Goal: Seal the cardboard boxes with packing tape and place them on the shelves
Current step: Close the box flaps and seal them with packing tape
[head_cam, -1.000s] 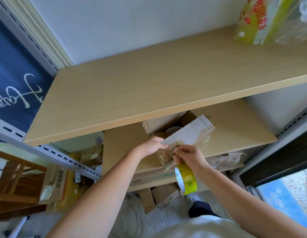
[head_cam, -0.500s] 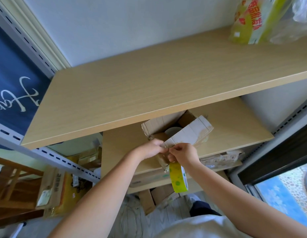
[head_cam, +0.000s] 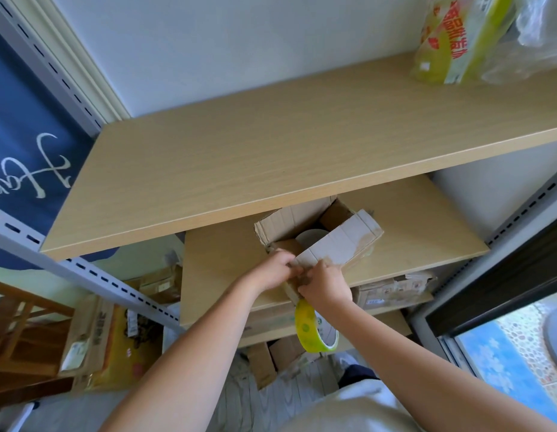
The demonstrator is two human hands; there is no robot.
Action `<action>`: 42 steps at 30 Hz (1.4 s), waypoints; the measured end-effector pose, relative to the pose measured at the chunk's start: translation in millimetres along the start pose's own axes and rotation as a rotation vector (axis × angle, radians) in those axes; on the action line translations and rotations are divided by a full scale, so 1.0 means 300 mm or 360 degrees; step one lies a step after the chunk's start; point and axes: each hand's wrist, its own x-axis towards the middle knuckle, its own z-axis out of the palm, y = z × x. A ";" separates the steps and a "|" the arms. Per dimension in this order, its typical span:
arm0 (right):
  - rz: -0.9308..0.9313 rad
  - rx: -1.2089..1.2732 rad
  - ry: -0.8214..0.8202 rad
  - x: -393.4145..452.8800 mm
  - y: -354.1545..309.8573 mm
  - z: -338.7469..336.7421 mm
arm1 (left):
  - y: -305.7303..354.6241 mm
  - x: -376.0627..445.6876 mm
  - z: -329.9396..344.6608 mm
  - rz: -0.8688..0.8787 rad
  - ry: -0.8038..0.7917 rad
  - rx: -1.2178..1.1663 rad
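your hands meet at the near corner of an open cardboard box (head_cam: pixel 305 227) that sits on the middle shelf (head_cam: pixel 427 232), its flaps up and a pale round thing visible inside. your left hand (head_cam: pixel 275 269) pinches the box's front edge, fingers curled over it. your right hand (head_cam: pixel 327 285) grips the same corner beside it, and a yellow-green roll of tape (head_cam: pixel 314 330) hangs just under that hand; whether your fingers hold the roll itself cannot be told. sealing looks barely begun: the long flap (head_cam: pixel 339 244) carries old tape marks but stands unclosed, and no fresh strip shows across the top. more boxes (head_cam: pixel 392 288) lie on the lower shelves. the top shelf (head_cam: pixel 271 157) holds only bags (head_cam: pixel 458 39) at its far end.
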 end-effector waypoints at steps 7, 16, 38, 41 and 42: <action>-0.0075 -0.0072 0.0066 -0.025 0.052 -0.034 | -0.002 -0.001 0.012 -0.0068 0.0013 -0.0089; 0.0214 0.0456 0.0093 -0.071 0.176 0.019 | -0.007 0.001 -0.007 -0.0130 -0.0049 -0.0234; 0.0138 0.0306 -0.0004 -0.018 0.156 -0.020 | 0.021 0.005 -0.016 -0.0056 -0.0151 -0.0207; 0.0137 0.0324 0.0041 -0.022 0.151 -0.011 | 0.029 0.000 -0.019 -0.0052 -0.0187 -0.0157; 0.0129 0.0349 0.0067 -0.024 0.152 -0.008 | 0.032 0.002 -0.019 -0.0052 -0.0216 -0.0120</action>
